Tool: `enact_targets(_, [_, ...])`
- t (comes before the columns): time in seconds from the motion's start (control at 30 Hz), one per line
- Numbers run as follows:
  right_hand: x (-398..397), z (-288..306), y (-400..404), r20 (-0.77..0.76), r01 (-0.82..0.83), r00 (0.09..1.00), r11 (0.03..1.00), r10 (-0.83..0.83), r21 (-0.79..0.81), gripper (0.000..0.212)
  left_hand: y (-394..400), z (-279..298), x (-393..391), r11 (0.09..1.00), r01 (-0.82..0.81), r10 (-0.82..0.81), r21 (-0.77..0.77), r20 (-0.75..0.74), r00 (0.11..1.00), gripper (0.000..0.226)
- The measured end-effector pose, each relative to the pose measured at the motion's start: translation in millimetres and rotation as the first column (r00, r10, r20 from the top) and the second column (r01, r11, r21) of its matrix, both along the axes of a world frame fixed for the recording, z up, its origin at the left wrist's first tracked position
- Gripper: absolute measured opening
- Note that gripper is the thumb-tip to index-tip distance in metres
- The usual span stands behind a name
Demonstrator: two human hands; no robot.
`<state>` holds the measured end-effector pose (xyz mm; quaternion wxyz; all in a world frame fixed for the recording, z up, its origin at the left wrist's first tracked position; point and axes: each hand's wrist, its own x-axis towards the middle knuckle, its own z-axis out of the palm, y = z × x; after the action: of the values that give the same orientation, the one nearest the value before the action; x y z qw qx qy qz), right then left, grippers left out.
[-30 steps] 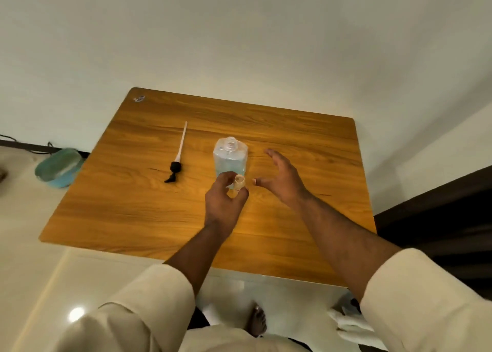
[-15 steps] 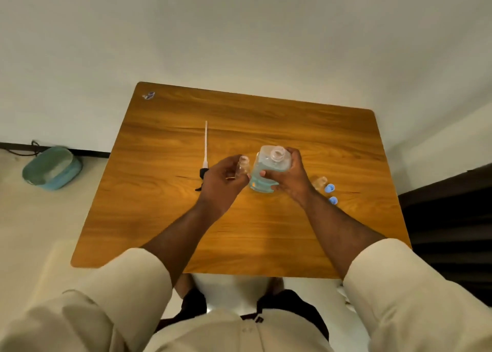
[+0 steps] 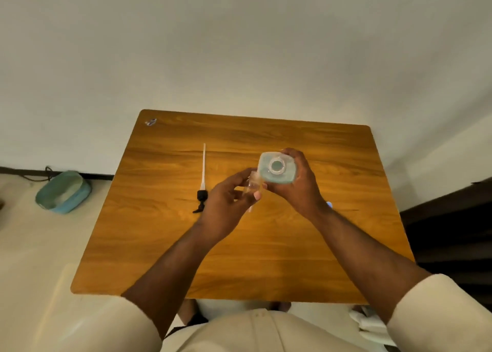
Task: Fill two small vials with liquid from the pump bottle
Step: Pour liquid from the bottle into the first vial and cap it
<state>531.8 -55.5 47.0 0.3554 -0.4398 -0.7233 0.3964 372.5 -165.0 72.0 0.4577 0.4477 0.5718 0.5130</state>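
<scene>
Bottle (image 3: pixel 277 168) of blue liquid now lifted beside vial (image 3: pixel 253 185).

I see a wooden worktop (image 3: pixel 266 258) set against a plain pale wall (image 3: pixel 239 45), pale floor (image 3: pixel 32 245) to its left, and dark furniture (image 3: pixel 452 232) on the right.

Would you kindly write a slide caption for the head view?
Right hand holds the open bottle beside a small vial pinched in the left hand; pump lies aside.
</scene>
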Motion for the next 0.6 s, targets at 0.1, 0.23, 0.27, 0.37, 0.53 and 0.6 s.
enact_targets(0.1, [9.4,27.3,6.2,0.029,-0.023,0.999,0.985,0.018,0.17,0.079,3.3,15.7,6.1,1.0,0.014,-0.014,0.021,-0.017,1.0,0.05])
enact_targets(0.23, [12.9,55.8,18.6,0.107,-0.041,0.994,0.923,0.0,0.382,0.074,15.2,35.0,10.8,0.999,0.027,-0.027,0.033,-0.008,1.0,0.05])
enact_targets(0.27, [13.4,60.5,21.4,0.126,-0.046,0.992,0.905,-0.008,0.422,0.073,16.8,38.6,11.5,0.998,0.038,-0.037,0.041,-0.007,0.999,0.05])
enact_targets(0.37, [13.4,73.2,28.8,0.162,-0.071,0.987,0.849,-0.017,0.523,0.072,19.2,47.3,11.1,0.997,0.059,-0.06,0.054,0.005,0.998,0.053])
enact_targets(0.53, [1.8,88.9,33.4,0.187,-0.115,0.982,0.778,-0.004,0.618,0.069,15.8,59.6,6.4,0.996,0.076,-0.079,0.051,0.06,0.995,0.055])
enact_targets(0.6, [-1.7,94.7,34.9,0.211,-0.132,0.978,0.759,-0.006,0.638,0.07,14.7,64.1,3.5,0.994,0.084,-0.087,0.066,0.048,0.995,0.056])
